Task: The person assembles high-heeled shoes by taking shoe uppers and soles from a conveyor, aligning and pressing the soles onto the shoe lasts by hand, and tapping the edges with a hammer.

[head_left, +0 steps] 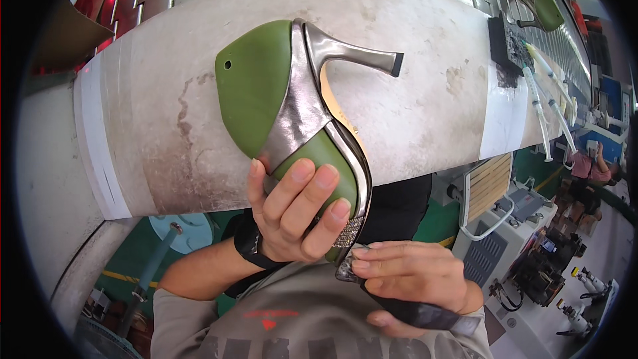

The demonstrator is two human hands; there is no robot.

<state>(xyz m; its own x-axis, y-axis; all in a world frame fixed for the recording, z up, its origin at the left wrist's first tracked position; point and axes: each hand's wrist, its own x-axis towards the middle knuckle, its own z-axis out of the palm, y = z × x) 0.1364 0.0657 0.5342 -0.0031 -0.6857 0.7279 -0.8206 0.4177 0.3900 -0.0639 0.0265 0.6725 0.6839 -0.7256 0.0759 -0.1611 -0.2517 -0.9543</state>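
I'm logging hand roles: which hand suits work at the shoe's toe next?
Probably the right hand: it holds a dark object at the toe; the left hand grips the high-heeled shoe.

A person's left hand (286, 223) grips a metallic high-heeled shoe (292, 116) on a green last (252, 86) over a stained bench (425, 106). The right hand (419, 272) holds a dark-handled tool (415, 312) near its toe.

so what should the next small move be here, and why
I'd probably ease the dark flat item slightly along the near end of the metallic shoe: the left grip supports the shoe by its sparkly band, and the right grip holds the item beside that end, though contact is unclear.
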